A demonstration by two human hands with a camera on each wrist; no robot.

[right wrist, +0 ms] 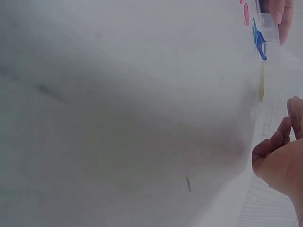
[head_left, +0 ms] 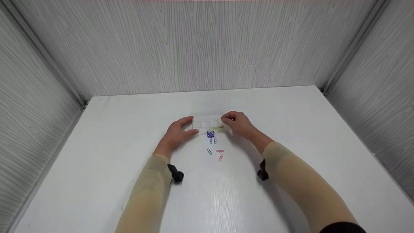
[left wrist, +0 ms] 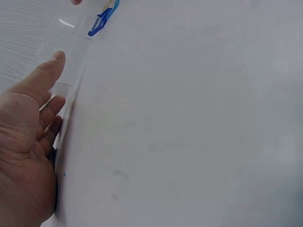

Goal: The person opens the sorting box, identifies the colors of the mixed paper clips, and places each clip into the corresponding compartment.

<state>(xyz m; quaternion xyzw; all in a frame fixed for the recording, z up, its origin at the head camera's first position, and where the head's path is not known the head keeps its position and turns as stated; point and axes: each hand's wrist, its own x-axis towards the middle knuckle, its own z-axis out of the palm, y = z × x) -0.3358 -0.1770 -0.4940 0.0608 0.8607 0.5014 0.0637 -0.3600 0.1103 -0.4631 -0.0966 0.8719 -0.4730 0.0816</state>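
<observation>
A clear plastic box [head_left: 203,131] with compartments lies on the table between both hands. My left hand [head_left: 176,133] holds its left end, thumb at the front edge and fingers at the back. My right hand [head_left: 238,124] is at the right end, fingers curled and thumb near the index fingertip; whether anything sits between them is hidden. Yellow paper clips [head_left: 218,128] show in the right part of the box. At the front edge is a blue frame-like piece [head_left: 210,134], perhaps a latch. Blue paper clips [head_left: 209,151] and red paper clips [head_left: 220,150] lie in front.
The white table [head_left: 200,200] stretches out on every side of the box. Grey wood-grain panels [head_left: 207,48] stand behind it and along both sides. Black wrist mounts [head_left: 177,176] sit on the two sleeves.
</observation>
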